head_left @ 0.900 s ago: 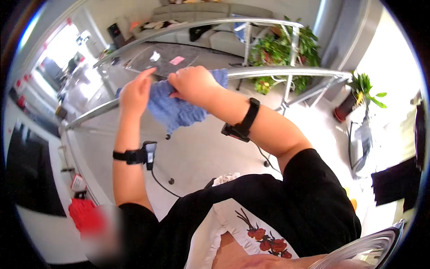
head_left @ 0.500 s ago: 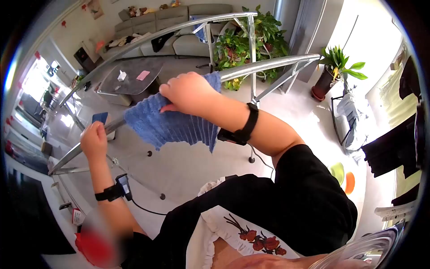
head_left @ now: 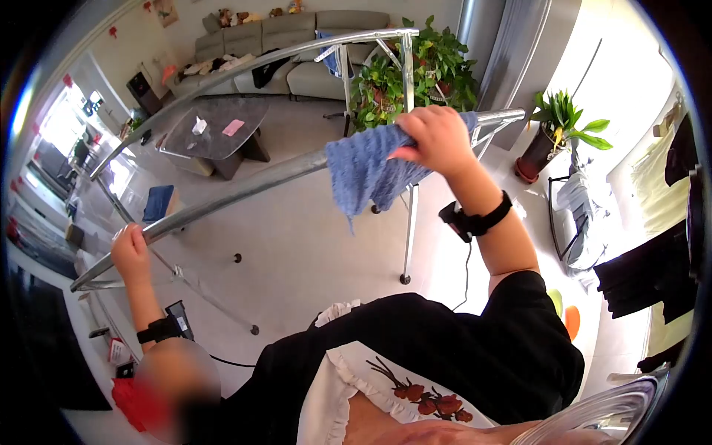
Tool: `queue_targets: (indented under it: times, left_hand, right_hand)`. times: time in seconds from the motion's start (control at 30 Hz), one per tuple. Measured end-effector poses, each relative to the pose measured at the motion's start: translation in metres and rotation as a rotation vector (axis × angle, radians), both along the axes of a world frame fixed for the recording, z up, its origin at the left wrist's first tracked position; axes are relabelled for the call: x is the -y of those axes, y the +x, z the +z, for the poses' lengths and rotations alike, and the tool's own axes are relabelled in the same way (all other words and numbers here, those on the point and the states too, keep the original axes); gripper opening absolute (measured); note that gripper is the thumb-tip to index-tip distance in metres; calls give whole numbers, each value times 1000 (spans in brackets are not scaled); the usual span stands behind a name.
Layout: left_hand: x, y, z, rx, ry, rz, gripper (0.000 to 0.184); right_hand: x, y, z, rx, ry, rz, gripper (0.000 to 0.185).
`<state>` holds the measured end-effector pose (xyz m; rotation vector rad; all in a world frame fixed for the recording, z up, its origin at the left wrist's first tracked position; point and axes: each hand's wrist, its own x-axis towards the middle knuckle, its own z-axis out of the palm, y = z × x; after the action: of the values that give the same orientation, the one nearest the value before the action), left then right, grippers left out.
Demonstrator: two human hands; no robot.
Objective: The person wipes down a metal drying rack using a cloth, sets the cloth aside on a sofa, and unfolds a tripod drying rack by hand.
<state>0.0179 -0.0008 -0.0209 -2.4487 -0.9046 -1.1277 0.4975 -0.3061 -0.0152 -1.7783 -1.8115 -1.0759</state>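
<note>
A blue ribbed towel (head_left: pixel 363 167) hangs over the near metal rail (head_left: pixel 245 191) of a drying rack, toward the rail's right end. My right hand (head_left: pixel 437 139) is closed over the towel and the rail beneath it, with the thumb pointing left along the cloth. My left hand (head_left: pixel 132 254) is wrapped around the same rail close to its left end. Part of the towel is hidden behind my right hand. Both wrists wear black straps with small devices and cables.
The rack's far rail (head_left: pixel 259 61) runs behind, and its legs end in casters. Beyond are a dark coffee table (head_left: pixel 211 126), a grey sofa (head_left: pixel 311 74) and leafy plants (head_left: pixel 445 67). A potted plant (head_left: pixel 545 141) and hanging dark clothes (head_left: pixel 645 267) are on the right.
My right hand and the towel have moved right along the near rail. My left hand has shifted slightly left and down, toward the rail's left end.
</note>
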Motion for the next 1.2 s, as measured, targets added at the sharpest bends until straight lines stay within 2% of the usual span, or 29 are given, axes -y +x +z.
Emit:
queue_targets:
  times: [0.07,0.2,0.3,0.4,0.47,0.5,0.63,1.2]
  left_hand:
    - [0,-3,2,-20,3,9,24]
    - [-2,-11,4,-57,0,31,25]
    - [-3,-11,1,-35,-1,62,26]
    - [-9,-17,-1,-20,-22,108,29]
    - [-7,-18,-2,8,-71,112,29]
    - [-4,-15,-4,16,-14,83,30]
    - [2,-3,2,46,47,92,29]
    - [17,13,8,27,40,40,23]
  right_hand:
    - [11,14,3,-53,-70,-26,59]
    - [25,40,4,-82,-33,-28,58]
    - [31,50,9,-146,-6,-33,41]
    - [25,33,9,-192,33,-129,28]
    - [20,21,9,-189,60,-186,26]
    - [17,14,10,-186,70,-219,25]
    - [-5,-19,13,-205,108,-157,21]
    - [-71,-127,12,-297,16,-163,19]
